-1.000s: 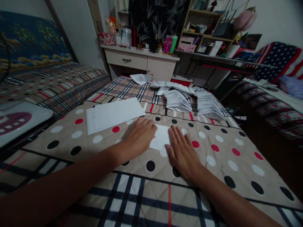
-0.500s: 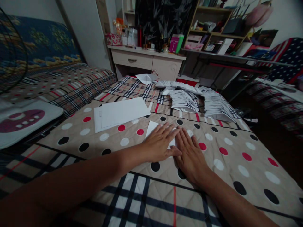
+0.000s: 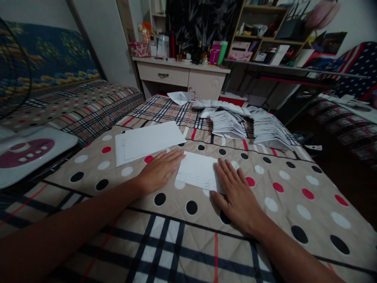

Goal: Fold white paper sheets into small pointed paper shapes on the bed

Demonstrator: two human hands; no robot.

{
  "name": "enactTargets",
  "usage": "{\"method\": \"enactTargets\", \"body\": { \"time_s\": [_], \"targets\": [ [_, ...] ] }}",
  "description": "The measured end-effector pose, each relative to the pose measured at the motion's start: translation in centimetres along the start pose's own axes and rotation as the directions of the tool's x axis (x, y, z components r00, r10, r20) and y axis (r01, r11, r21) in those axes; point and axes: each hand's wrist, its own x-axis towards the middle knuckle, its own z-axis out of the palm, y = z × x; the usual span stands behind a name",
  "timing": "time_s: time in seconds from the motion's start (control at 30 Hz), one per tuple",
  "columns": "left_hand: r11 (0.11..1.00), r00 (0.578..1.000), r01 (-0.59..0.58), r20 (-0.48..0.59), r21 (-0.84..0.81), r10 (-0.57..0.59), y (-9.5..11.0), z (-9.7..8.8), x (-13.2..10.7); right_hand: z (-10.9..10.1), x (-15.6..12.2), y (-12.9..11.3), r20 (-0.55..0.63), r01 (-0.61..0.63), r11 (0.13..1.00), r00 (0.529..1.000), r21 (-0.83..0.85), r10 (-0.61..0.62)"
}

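Observation:
A folded white sheet of paper [image 3: 196,169] lies flat on the bedspread, with a few printed lines along its near edge. My left hand [image 3: 160,171] lies flat at the sheet's left edge, fingers stretched out and pointing to the far right. On the opposite side, my right hand [image 3: 234,188] rests palm down, its fingertips over the sheet's right end. Neither hand grasps anything. Beyond my left hand, larger white sheets [image 3: 153,139] lie overlapping.
Folded papers stand in tight rows, one row [image 3: 228,125] and another [image 3: 269,129] toward the bed's far end. A single folded paper [image 3: 180,97] lies behind them. A cream dresser [image 3: 163,74] borders the far edge; a white plastic appliance [image 3: 38,153] stands at left.
My left hand has slid left off the middle of the folded sheet to its left edge, uncovering it. My right hand stays nearly in place at the right end.

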Motion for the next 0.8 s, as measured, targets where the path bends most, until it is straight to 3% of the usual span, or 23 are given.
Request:
{"method": "enactTargets", "body": {
  "time_s": [0.23,0.37,0.47,0.57,0.67,0.73,0.8],
  "targets": [
    [0.984,0.978,-0.016,-0.208,-0.176,-0.021,-0.7,0.2,0.3,0.0,0.0,0.2,-0.083,0.102,0.982,0.992,0.157,-0.090],
    [0.968,0.972,-0.009,-0.229,-0.249,-0.050,-0.5,0.1,0.3,0.5,0.4,0.6,-0.204,0.153,0.928,0.975,0.340,-0.086],
    [0.954,0.968,-0.014,-0.244,-0.298,-0.062,0.0,-0.3,0.3,0.4,0.8,0.7,-0.256,0.101,0.822,0.965,0.560,0.056],
    [0.931,0.954,-0.019,-0.285,-0.366,-0.092,0.4,-0.8,0.4,0.1,1.1,0.7,-0.216,0.043,0.641,0.957,0.766,0.194],
    [0.897,0.941,-0.092,-0.332,-0.432,-0.064,0.5,-1.1,0.6,0.1,1.4,0.8,-0.169,0.047,0.492,0.964,0.869,0.206],
    [0.883,0.922,-0.187,-0.388,-0.431,0.006,0.5,-1.0,0.6,0.2,1.5,0.9,-0.184,0.070,0.505,0.966,0.860,0.180],
    [0.884,0.885,-0.288,-0.454,-0.368,0.099,0.6,-0.9,0.5,0.3,1.7,0.9,-0.269,0.131,0.627,0.955,0.768,0.129]
  ]
}}
